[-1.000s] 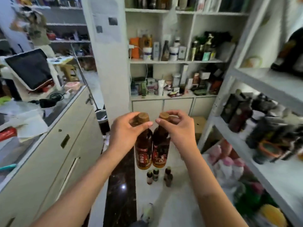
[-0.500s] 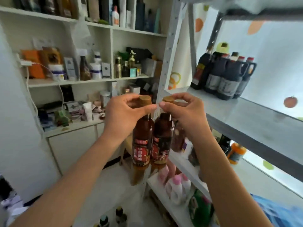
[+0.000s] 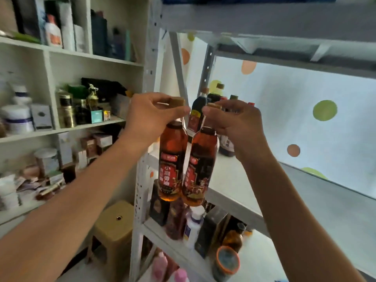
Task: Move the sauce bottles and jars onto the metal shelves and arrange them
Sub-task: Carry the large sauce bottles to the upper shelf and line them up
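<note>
Two amber sauce bottles with red labels and tan caps hang side by side in the air in front of the metal shelf point(image 3: 317, 202). My left hand point(image 3: 150, 117) pinches the left bottle point(image 3: 172, 159) by its neck and cap. My right hand point(image 3: 236, 121) pinches the right bottle point(image 3: 200, 167) the same way. Both bottles hang at the height of the shelf's left end, their bases level with its front edge. Several dark sauce bottles point(image 3: 196, 112) stand at the back left of that shelf, partly hidden behind my hands.
Below, a lower metal shelf point(image 3: 162, 237) holds dark bottles, a white bottle and an orange-lidded jar point(image 3: 225, 263). A perforated upright post point(image 3: 140, 190) frames the rack's left side. White wall shelves point(image 3: 61, 129) crowded with boxes and jars fill the left. A tan stool point(image 3: 116, 226) stands on the floor.
Both hands have lifted the two bottles up from near the floor and swung them right, toward the metal shelf. The view has tilted upward with them.
</note>
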